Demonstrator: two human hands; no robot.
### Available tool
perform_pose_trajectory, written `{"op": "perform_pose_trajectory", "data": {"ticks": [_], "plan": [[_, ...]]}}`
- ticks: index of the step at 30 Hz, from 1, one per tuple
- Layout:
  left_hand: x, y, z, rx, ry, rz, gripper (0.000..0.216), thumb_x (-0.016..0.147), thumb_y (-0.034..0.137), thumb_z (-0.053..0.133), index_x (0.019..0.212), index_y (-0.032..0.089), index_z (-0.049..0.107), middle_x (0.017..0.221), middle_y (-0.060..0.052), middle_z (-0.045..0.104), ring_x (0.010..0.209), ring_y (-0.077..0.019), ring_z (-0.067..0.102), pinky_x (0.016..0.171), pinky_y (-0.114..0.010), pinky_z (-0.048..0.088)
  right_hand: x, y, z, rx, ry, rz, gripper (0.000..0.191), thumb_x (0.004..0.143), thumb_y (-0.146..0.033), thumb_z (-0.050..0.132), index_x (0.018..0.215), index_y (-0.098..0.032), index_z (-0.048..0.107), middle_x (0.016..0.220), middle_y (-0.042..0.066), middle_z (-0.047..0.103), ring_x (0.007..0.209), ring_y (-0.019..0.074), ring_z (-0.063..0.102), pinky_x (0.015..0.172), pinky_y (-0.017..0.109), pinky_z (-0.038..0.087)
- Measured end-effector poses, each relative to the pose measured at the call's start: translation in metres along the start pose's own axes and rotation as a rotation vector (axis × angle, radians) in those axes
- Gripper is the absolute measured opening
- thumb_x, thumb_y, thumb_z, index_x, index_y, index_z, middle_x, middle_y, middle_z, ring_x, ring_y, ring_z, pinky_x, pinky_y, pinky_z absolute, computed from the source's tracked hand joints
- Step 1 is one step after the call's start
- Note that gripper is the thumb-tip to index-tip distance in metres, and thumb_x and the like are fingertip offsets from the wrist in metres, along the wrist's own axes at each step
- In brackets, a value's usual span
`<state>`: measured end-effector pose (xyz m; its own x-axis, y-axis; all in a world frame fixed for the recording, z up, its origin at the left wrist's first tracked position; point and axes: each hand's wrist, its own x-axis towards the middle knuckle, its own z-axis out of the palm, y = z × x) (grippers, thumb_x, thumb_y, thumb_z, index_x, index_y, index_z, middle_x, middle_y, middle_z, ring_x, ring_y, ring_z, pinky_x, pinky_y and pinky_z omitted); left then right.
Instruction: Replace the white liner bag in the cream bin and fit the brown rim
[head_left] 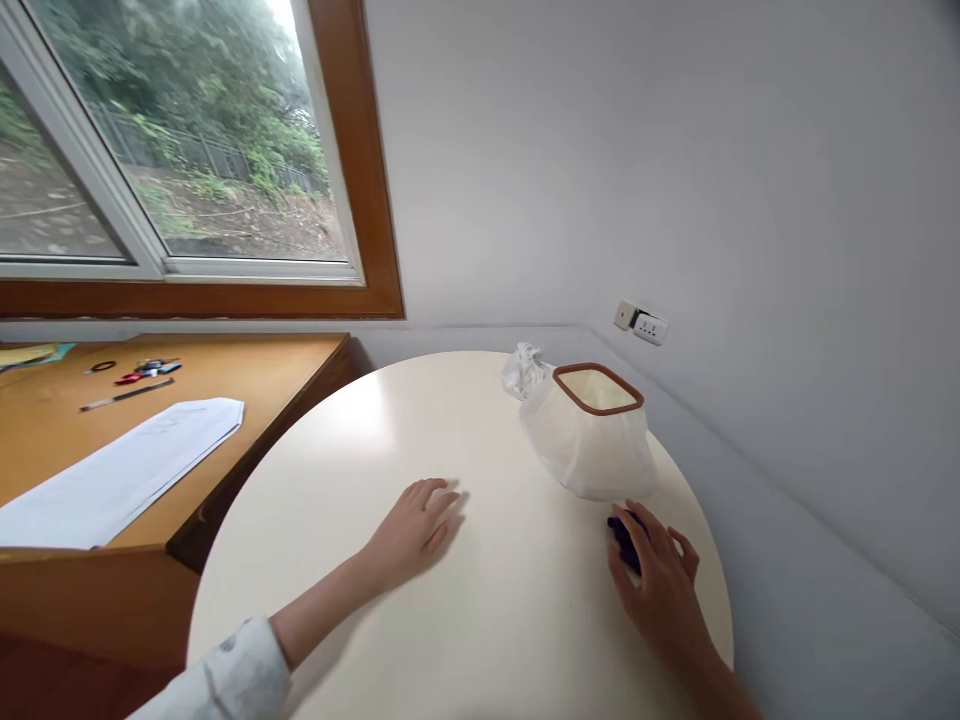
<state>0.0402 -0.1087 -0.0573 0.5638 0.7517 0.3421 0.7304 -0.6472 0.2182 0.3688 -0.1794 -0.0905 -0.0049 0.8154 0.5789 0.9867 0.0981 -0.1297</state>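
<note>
My left hand (pixel 411 527) rests near the middle of the round cream table (pixel 480 640), fingers spread, nothing in it. Over at the right side, my right hand (pixel 654 572) curls round a small bundle of dark purple pieces (pixel 624 540), whose kind I cannot make out; the fingers partly cover it. Just beyond that hand stands a small bin (pixel 592 455) with a brown rounded-square rim and a white plastic bag draped over its outside. Behind the bin, near the table's far edge, lies a crumpled white plastic bag (pixel 523 370).
At the left, a wooden desk (pixel 300 370) holds white paper sheets (pixel 127 475), a pen (pixel 126 395), and a cluster of small red, blue and dark items (pixel 146 372). A wall with a power socket (pixel 649 328) borders the table's right side. A window stands above the desk.
</note>
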Motion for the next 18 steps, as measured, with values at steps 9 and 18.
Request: {"op": "perform_pose_trajectory", "data": {"ticks": [9,18], "plan": [[-0.042,-0.031,-0.021,0.136,-0.100,-0.060,0.050,0.090,0.041,0.036,0.137,0.028,0.027,0.141,-0.007,0.036,0.131,-0.0277,0.030,0.106,-0.053,0.024,0.055,-0.070,0.018,0.238,-0.067,-0.288,0.014,0.085,-0.021,0.042,0.074,-0.019,0.051,0.104,0.008,0.061,0.099,0.0173,0.056,0.091,0.036,0.030],[-0.034,-0.043,0.005,0.164,-0.166,-0.068,0.057,0.090,0.049,0.030,0.141,0.032,0.011,0.148,-0.004,0.020,0.136,-0.0269,0.018,0.107,-0.053,0.015,0.072,-0.109,0.051,0.212,-0.386,-0.477,0.052,0.089,-0.042,0.037,0.137,-0.026,0.031,0.142,0.005,0.034,0.132,0.0219,0.027,0.106,0.041,0.018]]}}
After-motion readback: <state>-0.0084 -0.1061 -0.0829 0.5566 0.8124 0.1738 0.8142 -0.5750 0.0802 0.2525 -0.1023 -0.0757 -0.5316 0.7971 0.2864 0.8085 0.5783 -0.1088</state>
